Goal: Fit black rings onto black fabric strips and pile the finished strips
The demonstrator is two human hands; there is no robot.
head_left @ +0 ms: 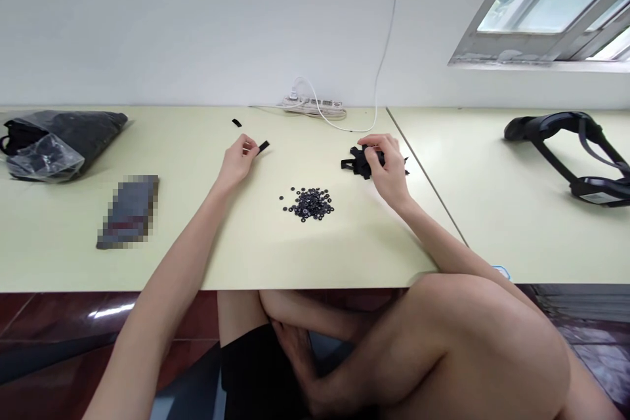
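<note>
Black strip (264,146) in the left hand (243,152), strip pile (361,163) at the right hand (388,167)

The left hand pinched 1 end of the black strip between thumb and fingers, and the free length stuck out past the fingertips, its long axis slanting rightward and away from the near edge of the bench (266,246). The right hand bent over the right part of the strip pile, thumb and fingers curled close; whether they pinched a piece could not be told, since the hand hid that spot. The pile lay beneath and just left of those fingers, its pieces pointing several ways, well apart from the left hand.

A disc heap (312,204) of small black rounds lay about midway between the hands and closer to the near edge than either. From the left hand it lay rightward and nearer that edge; from the right hand, leftward and nearer. 1 loose strip (237,123) lay just beyond the left hand, not touching it.
</note>
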